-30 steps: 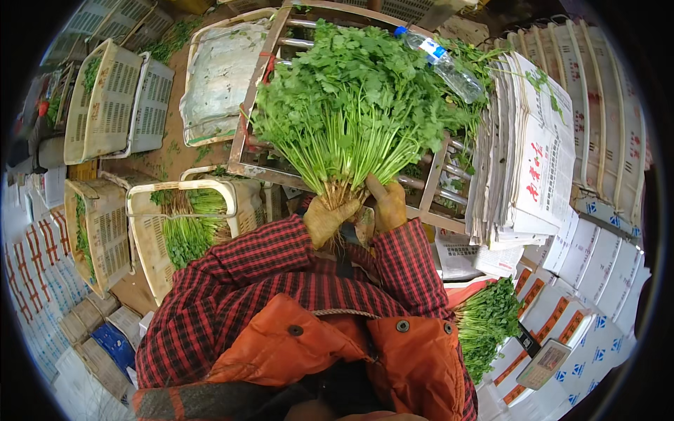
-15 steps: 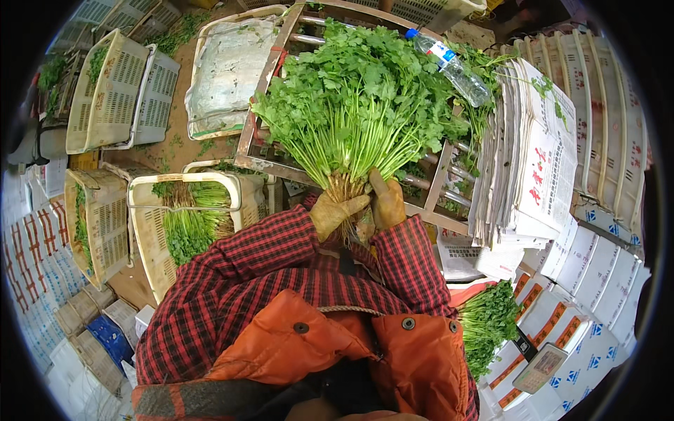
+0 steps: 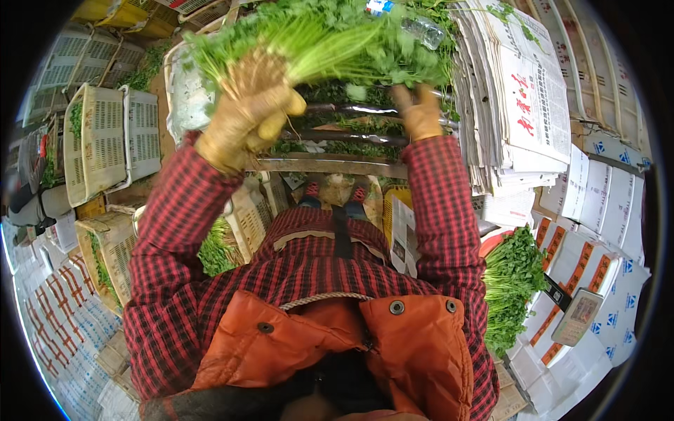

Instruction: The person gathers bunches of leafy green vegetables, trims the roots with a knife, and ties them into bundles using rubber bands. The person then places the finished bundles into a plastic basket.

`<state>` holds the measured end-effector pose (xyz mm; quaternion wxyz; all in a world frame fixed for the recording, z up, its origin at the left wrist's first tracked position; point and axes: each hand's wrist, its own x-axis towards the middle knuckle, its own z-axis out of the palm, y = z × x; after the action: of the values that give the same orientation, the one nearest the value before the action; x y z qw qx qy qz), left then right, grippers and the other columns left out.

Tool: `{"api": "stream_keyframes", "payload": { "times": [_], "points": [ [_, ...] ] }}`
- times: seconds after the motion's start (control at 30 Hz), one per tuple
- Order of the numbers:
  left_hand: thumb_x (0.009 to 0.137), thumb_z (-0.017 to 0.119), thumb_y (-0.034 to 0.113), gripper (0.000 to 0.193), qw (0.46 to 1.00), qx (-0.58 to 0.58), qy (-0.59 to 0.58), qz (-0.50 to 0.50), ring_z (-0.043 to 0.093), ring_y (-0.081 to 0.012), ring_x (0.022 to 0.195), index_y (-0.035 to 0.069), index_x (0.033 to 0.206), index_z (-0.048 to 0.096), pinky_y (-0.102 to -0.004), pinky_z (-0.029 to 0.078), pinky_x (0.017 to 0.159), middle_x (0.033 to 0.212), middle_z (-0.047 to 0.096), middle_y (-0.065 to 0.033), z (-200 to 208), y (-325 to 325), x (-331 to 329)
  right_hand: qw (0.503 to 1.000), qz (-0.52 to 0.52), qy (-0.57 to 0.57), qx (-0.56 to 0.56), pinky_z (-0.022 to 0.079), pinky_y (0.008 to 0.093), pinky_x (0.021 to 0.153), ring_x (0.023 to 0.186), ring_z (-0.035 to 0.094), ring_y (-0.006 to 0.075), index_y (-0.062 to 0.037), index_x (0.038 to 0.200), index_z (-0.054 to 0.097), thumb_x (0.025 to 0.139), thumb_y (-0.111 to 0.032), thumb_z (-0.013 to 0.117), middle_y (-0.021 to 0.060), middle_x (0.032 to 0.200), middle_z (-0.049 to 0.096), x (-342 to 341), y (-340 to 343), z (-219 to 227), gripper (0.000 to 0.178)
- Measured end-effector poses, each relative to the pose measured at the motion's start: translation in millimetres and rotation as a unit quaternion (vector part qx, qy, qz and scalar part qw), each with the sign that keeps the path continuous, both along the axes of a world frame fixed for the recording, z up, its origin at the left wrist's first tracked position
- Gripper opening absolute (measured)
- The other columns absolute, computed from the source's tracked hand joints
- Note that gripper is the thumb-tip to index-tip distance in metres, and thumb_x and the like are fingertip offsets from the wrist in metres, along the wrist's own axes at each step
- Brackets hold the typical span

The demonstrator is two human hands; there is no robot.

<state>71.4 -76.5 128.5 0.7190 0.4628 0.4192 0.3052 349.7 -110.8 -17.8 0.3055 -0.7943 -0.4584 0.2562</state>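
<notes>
My left hand (image 3: 247, 121), in a yellowish work glove, is closed round the root end of a bunch of leafy green herbs (image 3: 337, 50), which could be coriander or celery. Brown roots stick up above the fist, and the pale stems fan out to the right, blurred by motion. My right hand (image 3: 421, 116), gloved too, is at the lower right of the leaves with its fingers apart. It grips nothing that I can see. Below both hands is a slatted metal rack (image 3: 351, 165) with bits of greenery among its bars.
A tall stack of newspapers (image 3: 516, 91) stands right of the rack, near a clear plastic bottle (image 3: 423, 31). Cream plastic crates (image 3: 98, 144) line the left. More greens (image 3: 509, 288), a scale (image 3: 577, 316) and white boxes (image 3: 586, 259) lie at the lower right.
My left hand has lifted the bunch by its roots and swung it up and left, tilting it sideways. My right hand has left the roots and moved right and farther away.
</notes>
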Motion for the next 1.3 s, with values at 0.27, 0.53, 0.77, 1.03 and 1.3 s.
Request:
{"api": "stream_keyframes", "payload": {
  "times": [0.27,0.53,0.77,1.03,1.3],
  "points": [
    [0.094,0.056,0.025,0.027,0.983,0.063,0.089,-0.15,0.029,-0.0022,0.034,0.0,0.086,0.065,-0.0198,0.019,0.032,0.05,0.048,0.0036,67,88,-26,0.938,-0.078,0.333,0.056,0.046,0.0363,0.096,0.121,0.051,0.0275,0.0013,0.142,0.031,0.087,-0.021,0.064,0.023,0.132,0.049,36,-29,48,0.069],
    [0.085,0.066,0.01,0.034,0.909,0.133,0.194,-0.346,0.05,-0.0086,0.046,-0.001,0.115,0.055,-0.0221,0.04,0.041,0.077,0.064,-0.0105,112,71,-10,0.833,0.285,-0.067,0.47,0.038,0.0418,0.103,0.122,0.05,0.033,0.0001,0.136,0.043,0.068,-0.034,0.079,0.0201,0.131,0.052,-8,-14,230,0.084],
    [0.085,0.068,0.015,0.053,0.82,0.044,0.294,-0.489,0.059,-0.0154,0.07,-0.003,0.129,0.044,-0.026,0.048,0.06,0.096,0.064,-0.0143,78,78,1,0.815,0.575,0.04,0.058,0.038,0.0397,0.102,0.119,0.052,0.0297,-0.0075,0.132,0.051,0.074,-0.052,0.068,0.0191,0.129,0.055,-65,57,224,0.075],
    [0.085,0.068,0.019,0.064,0.685,-0.051,0.479,-0.547,0.064,-0.0202,0.089,-0.004,0.136,0.037,-0.0298,0.053,0.074,0.111,0.063,-0.017,-62,181,1,0.897,0.409,0.137,-0.099,0.031,0.041,0.11,0.13,0.04,0.0336,-0.0069,0.143,0.033,0.08,-0.052,0.064,0.0212,0.14,0.042,-62,82,30,0.083],
    [0.087,0.061,0.016,0.035,0.875,0.103,0.368,-0.297,0.066,-0.0195,0.081,-0.003,0.116,0.054,-0.0308,0.054,0.069,0.096,0.067,-0.0136,-125,183,-52,0.882,0.456,0.047,-0.109,0.022,0.0433,0.114,0.139,0.023,0.037,-0.0088,0.147,0.023,0.08,-0.063,0.059,0.0239,0.149,0.025,-48,86,4,0.094]
  ]
}}
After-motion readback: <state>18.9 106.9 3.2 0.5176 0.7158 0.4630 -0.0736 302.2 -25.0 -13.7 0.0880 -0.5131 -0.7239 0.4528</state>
